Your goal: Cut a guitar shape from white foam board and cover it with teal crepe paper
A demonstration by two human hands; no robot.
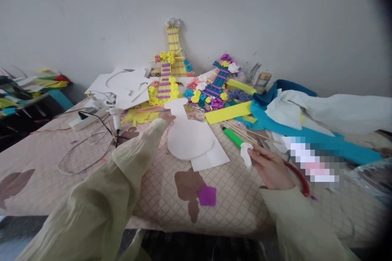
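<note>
A white guitar-shaped cutout (191,138) lies on the table, partly over a white paper sheet (211,157). My left hand (167,117) reaches to the left edge of the cutout's neck and pinches it there; the sleeve hides part of the fingers. To the right, my right hand (272,167) is closed on a small crumpled white crepe paper piece (246,154) between thumb and fingers. Just beyond that piece lies a green glue stick gun or tube (233,136), its exact kind unclear. Red-handled pliers (301,179) rest partly behind the right hand.
Decorated guitar models (165,77) and a blue one (217,83) lean near the wall. Yellow strips (228,112), wooden sticks (245,130) and blue crepe paper (321,142) lie right. A power strip (88,118) and cables sit left. A purple piece (207,195) lies in front.
</note>
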